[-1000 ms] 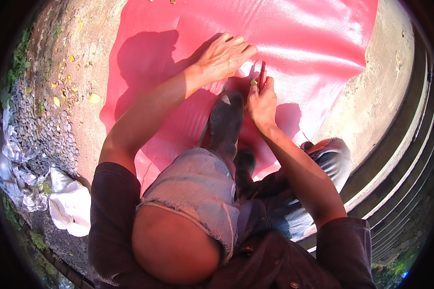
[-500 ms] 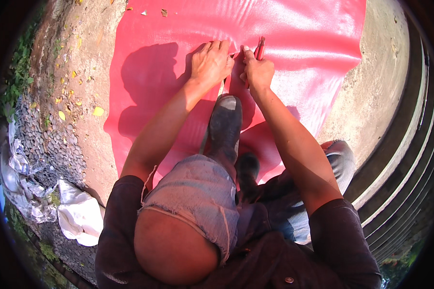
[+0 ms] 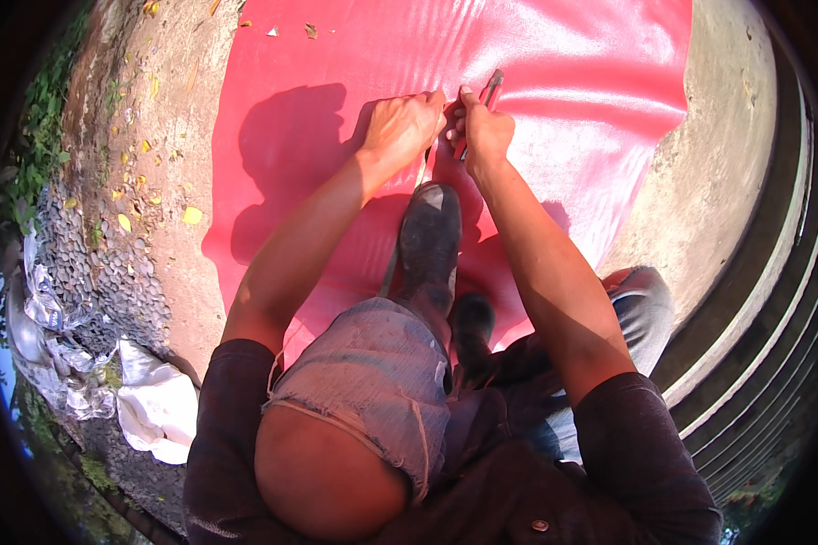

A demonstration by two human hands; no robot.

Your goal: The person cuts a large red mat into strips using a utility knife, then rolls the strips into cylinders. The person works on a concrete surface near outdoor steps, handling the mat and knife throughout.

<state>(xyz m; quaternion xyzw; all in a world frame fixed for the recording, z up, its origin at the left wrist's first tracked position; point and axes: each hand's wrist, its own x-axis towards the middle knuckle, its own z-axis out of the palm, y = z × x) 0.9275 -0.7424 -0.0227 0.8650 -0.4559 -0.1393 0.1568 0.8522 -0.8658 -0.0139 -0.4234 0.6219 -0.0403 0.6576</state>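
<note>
A glossy red sheet (image 3: 373, 54), like vinyl or leatherette, lies spread on the ground. A narrow slit with a pale strip showing in it runs down from my hands beside my dark boot (image 3: 427, 238). My left hand (image 3: 398, 129) is closed, its thumb and fingertips pinching the sheet near the top of that slit. Just to its right, my right hand (image 3: 487, 134) is wrapped around a red cutter knife (image 3: 492, 91), whose upper end points away from me. The right thumb is stretched forward, close to the left fingertips. The knife's lower end is partly hidden by the fingers.
Bare concrete (image 3: 691, 200) borders the sheet on both sides. Concrete steps (image 3: 745, 345) lie at the right. On the left are pebbles (image 3: 109, 263), crumpled clear plastic, a white sack (image 3: 157, 404) and green plants. Dry leaf bits (image 3: 311, 31) rest on the sheet's far part.
My left hand has drawn slightly nearer, its fingers now curled tighter at the sheet. The knife in my right hand has tilted a little, with more of its lower end showing.
</note>
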